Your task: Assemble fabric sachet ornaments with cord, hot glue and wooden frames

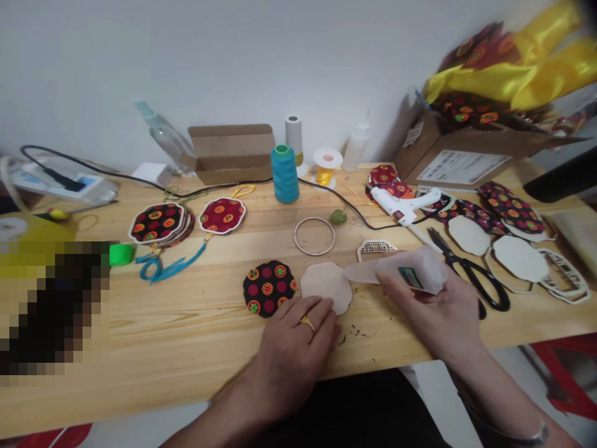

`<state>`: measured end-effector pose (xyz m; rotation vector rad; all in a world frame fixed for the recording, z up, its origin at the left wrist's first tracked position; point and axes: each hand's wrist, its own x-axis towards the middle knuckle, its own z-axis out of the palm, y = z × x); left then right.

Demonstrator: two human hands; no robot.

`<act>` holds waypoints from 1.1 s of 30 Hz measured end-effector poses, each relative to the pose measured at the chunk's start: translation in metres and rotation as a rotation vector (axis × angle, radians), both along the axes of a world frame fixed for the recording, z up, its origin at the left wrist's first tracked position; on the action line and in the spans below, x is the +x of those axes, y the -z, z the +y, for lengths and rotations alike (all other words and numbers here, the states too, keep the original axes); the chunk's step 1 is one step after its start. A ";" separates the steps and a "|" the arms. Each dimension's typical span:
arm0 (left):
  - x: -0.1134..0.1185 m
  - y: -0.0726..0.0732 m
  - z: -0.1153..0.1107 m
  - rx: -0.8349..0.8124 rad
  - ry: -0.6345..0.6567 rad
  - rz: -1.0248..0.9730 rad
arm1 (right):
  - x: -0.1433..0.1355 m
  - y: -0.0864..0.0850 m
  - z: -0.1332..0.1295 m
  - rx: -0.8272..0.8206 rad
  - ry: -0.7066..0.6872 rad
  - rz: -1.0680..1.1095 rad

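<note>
My right hand point(441, 305) is wrapped round a translucent squeeze bottle point(420, 269), tipped on its side. Its long nozzle points left and meets the right edge of a pale scalloped disc point(326, 283). My left hand point(301, 339), with a gold ring, lies flat with its fingertips on that disc's lower edge. Just left of the disc is a matching scalloped piece point(269, 288) covered in black fabric with red and orange flowers. A thin wooden ring point(314, 236) lies behind the disc. Part of a lattice-cut wooden piece point(377, 250) shows behind the nozzle.
Black scissors point(471, 270) and a white glue gun point(405, 204) lie to the right, near pale blanks point(520, 258). A blue thread cone point(284, 174) stands at the back. Stacked fabric pieces point(158, 224) sit left. A cardboard box point(457, 152) of fabric fills the back right.
</note>
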<state>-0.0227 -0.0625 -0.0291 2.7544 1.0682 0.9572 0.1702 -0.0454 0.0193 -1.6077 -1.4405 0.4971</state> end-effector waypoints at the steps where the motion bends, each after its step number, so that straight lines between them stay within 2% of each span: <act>1: 0.000 0.000 0.000 0.001 -0.003 0.002 | 0.000 -0.001 -0.001 0.005 0.004 0.002; 14: -0.001 0.002 0.000 0.005 0.005 0.000 | 0.001 -0.010 -0.014 0.016 -0.040 -0.079; 23: 0.000 0.001 -0.001 0.005 -0.014 0.016 | 0.004 -0.010 -0.026 -0.008 -0.141 -0.082; 33: -0.004 -0.007 -0.002 -0.057 -0.025 -0.077 | 0.005 -0.013 -0.031 -0.007 -0.088 -0.061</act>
